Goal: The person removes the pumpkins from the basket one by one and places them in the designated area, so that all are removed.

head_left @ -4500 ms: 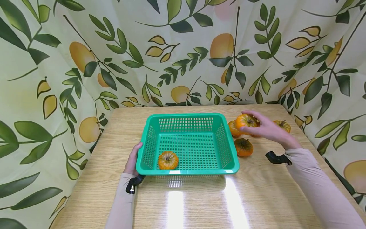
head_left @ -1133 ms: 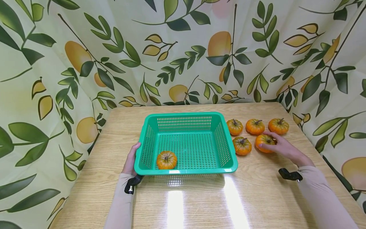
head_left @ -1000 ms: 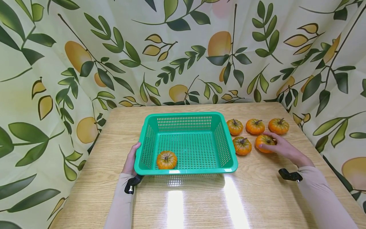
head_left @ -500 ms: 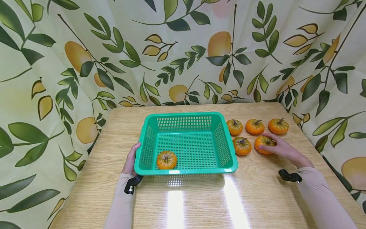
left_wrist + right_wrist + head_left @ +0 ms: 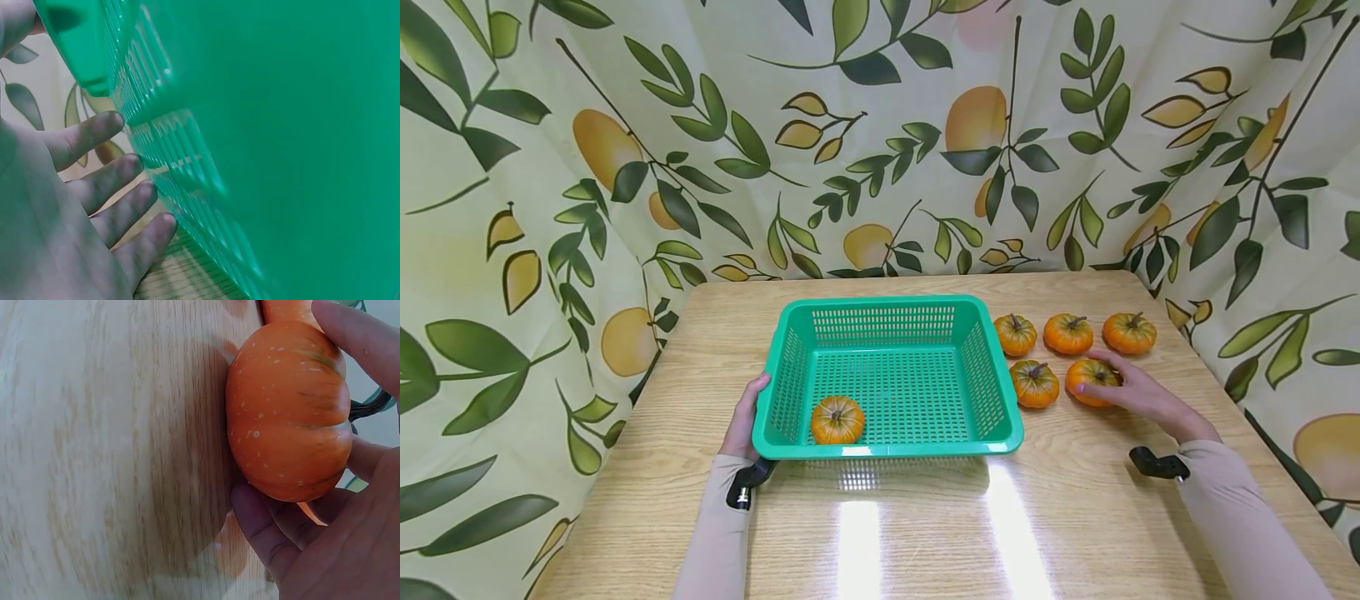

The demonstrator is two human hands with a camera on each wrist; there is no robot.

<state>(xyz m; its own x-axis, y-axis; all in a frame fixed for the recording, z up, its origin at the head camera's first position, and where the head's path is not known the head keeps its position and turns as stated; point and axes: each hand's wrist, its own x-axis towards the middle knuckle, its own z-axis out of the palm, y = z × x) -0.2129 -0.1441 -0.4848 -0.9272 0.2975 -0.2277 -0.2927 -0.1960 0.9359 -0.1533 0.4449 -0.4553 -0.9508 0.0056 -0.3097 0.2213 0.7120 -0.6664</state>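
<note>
My right hand (image 5: 1138, 392) grips a small orange pumpkin (image 5: 1092, 382) on the table, thumb on one side and fingers curled round the other. In the right wrist view, this pumpkin (image 5: 290, 415) sits against the wood, its dark stem pointing away from the table. My left hand (image 5: 745, 421) rests at the left end of a green perforated plastic basket (image 5: 891, 451). In the left wrist view, its straight fingers (image 5: 128, 206) touch the basket's outer wall (image 5: 300, 137), with the thumb up near the rim. One pumpkin (image 5: 837, 420) lies inside the basket, at the front left.
Right of the basket stand several more pumpkins: a back row with a left one (image 5: 1016, 335), a middle one (image 5: 1068, 333) and a right one (image 5: 1129, 333). Another pumpkin (image 5: 1034, 383) stands in front, close to the basket. Leaf-patterned cloth (image 5: 880, 150) surrounds the wooden table (image 5: 925, 533).
The right hand has brought its raised pumpkin down to the front row, right of another, then shifted slightly left with it. The basket and left hand stay in place.
</note>
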